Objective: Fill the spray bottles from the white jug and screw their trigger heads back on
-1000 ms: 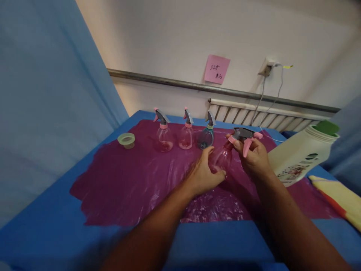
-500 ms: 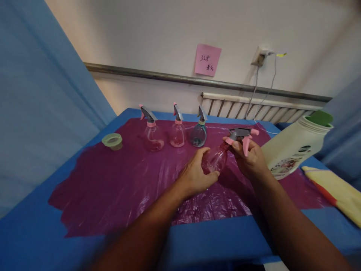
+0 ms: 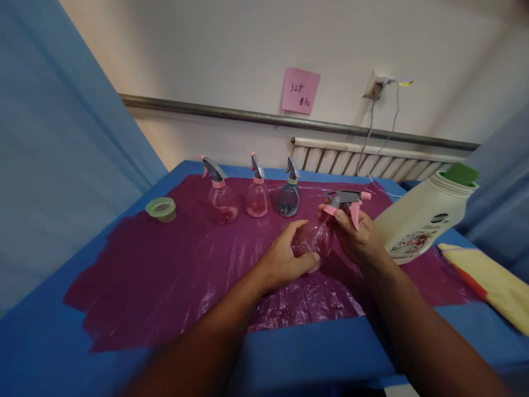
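Observation:
Between my hands is a clear pink spray bottle (image 3: 320,237) with a grey and pink trigger head, tilted slightly to the right. My left hand (image 3: 287,256) wraps its round body, thumb in front and fingers behind. At the collar below the trigger, my right hand (image 3: 359,236) grips with thumb and fingers; some of its fingertips are hidden behind the neck. Behind them stand two more pink spray bottles (image 3: 223,204) and a bluish-green spray bottle (image 3: 288,199), each with a grey trigger head.
At right, a big cream jug (image 3: 425,220) with a green piece in its mouth leans beside my right forearm. Yellow and red gloves (image 3: 487,281) lie near it. A small green-rimmed cup (image 3: 161,208) sits at left. Purple plastic sheeting (image 3: 165,281) covers part of the blue table (image 3: 306,355).
The pink spray bottle now stands a little more upright, its trigger head slightly lower, with both hands still on it. The whole view has shifted slightly.

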Demonstrator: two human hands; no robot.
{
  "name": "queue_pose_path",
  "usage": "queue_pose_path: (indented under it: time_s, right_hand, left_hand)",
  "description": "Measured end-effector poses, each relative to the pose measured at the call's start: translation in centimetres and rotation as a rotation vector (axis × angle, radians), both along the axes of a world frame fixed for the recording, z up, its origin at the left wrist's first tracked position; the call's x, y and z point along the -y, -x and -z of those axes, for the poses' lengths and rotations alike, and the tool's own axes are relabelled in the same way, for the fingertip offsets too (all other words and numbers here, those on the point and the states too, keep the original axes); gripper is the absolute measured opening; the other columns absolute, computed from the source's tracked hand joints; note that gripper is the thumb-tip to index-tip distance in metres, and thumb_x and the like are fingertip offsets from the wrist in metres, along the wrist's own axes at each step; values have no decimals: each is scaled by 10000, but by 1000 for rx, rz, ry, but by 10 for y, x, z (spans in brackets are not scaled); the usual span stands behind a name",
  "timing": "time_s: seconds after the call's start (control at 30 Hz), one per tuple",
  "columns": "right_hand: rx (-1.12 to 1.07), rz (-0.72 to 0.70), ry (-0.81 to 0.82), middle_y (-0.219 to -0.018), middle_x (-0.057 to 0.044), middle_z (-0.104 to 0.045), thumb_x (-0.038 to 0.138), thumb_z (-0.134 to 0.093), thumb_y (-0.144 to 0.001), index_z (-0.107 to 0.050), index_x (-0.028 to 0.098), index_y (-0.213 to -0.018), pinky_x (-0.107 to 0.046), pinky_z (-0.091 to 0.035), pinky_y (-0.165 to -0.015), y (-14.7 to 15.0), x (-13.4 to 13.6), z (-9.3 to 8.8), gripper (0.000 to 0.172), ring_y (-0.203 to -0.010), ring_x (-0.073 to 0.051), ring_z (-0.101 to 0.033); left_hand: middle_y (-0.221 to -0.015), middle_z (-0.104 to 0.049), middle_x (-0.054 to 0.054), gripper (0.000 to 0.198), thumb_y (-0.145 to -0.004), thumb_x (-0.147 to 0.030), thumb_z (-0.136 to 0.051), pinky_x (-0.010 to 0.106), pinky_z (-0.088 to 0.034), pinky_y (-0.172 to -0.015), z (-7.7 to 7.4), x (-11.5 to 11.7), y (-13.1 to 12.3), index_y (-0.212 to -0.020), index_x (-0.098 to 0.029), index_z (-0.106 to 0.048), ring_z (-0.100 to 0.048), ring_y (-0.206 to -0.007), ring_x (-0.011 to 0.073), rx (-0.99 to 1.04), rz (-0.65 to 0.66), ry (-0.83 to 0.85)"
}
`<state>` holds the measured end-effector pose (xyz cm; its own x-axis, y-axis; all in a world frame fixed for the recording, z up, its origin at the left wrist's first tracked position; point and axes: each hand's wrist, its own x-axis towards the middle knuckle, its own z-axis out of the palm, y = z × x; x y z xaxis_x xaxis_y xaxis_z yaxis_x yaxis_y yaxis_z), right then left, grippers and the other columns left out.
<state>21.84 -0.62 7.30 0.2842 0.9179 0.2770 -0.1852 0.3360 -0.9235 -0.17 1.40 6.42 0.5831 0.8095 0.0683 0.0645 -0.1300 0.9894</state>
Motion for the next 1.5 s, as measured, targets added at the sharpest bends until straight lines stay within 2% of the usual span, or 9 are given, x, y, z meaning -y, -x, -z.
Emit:
queue_pose_path:
  time_s: [0.37,0.53,0.67,0.83,1.0,1.1,1.23,1.37,1.5]
  right_hand:
    - [-129,-106,71,-1214,-66,-900,605,-1054,-832,-888,301,-1198,-422,-670,-1057,8,7,-5,504,-1108,-266,-822]
    - [-152,-140,91,-1176,-66,-902,622,-1075,-800,-881,307,-1197,-470,-679,-1074,7,8,-6,543,-1087,-283,-839]
    - [-135,-109,70,-1095,-61,-895,609,-1115,-738,-890,295,-1137,-445,-688,-1014,7,5,-7,556,-1019,-272,-834]
    - [-105,-106,130,-961,-60,-856,566,-1125,-725,-846,261,-981,-515,-688,-1017,8,2,-6,486,-957,-291,-822]
    - [-121,-146,159,-837,18,-795,438,-1184,-617,-760,257,-925,-401,-675,-833,6,0,-5,555,-742,-187,-724]
    - [-146,-182,164,-844,28,-806,420,-1183,-623,-751,260,-961,-321,-633,-759,9,0,-6,571,-720,-159,-708]
    - [-186,-222,152,-1011,8,-868,438,-1185,-604,-774,275,-1077,-372,-679,-880,17,-1,-6,648,-837,-191,-778]
    - [-176,-205,127,-1055,-1,-876,472,-1166,-633,-781,291,-1108,-390,-687,-924,20,-1,-5,638,-909,-218,-804]
    - [-148,-218,95,-1192,-40,-880,513,-1114,-710,-796,324,-1303,-468,-677,-1047,13,1,-9,699,-1090,-286,-835]
  left_hand:
    - [-1345,-816,145,761,-835,-423,-956,448,-582,-1056,0,-2,2,-1503,-180,-685,-788,-1201,331,341,206,380]
    - [-1295,-820,160,711,-849,-426,-949,425,-589,-1008,4,-3,3,-1462,-155,-710,-798,-1131,310,406,250,443]
    - [-1457,-788,168,784,-861,-381,-949,468,-603,-1104,-2,1,3,-1567,-207,-657,-783,-1284,337,331,177,336]
    - [-1693,-663,167,1103,-890,-277,-892,585,-588,-1250,-11,9,2,-1868,-329,-383,-712,-1476,380,100,60,46]
    - [-1608,-641,104,1040,-945,-367,-864,560,-605,-1225,-10,12,5,-1874,-436,-402,-719,-1381,344,-161,14,-292]
    - [-1502,-633,80,993,-961,-376,-819,478,-659,-1099,-12,14,6,-1866,-436,-413,-755,-1217,280,-202,58,-305]
    - [-1447,-641,89,902,-952,-347,-785,449,-670,-1044,-17,16,5,-1812,-368,-514,-755,-1093,251,-253,62,-278]
    - [-1484,-659,100,933,-940,-319,-777,469,-672,-1058,-16,15,4,-1824,-408,-493,-750,-1203,311,-228,51,-240]
    - [-1491,-701,93,932,-941,-325,-785,524,-647,-1125,-13,11,6,-1820,-440,-497,-700,-1358,381,-191,31,-252]
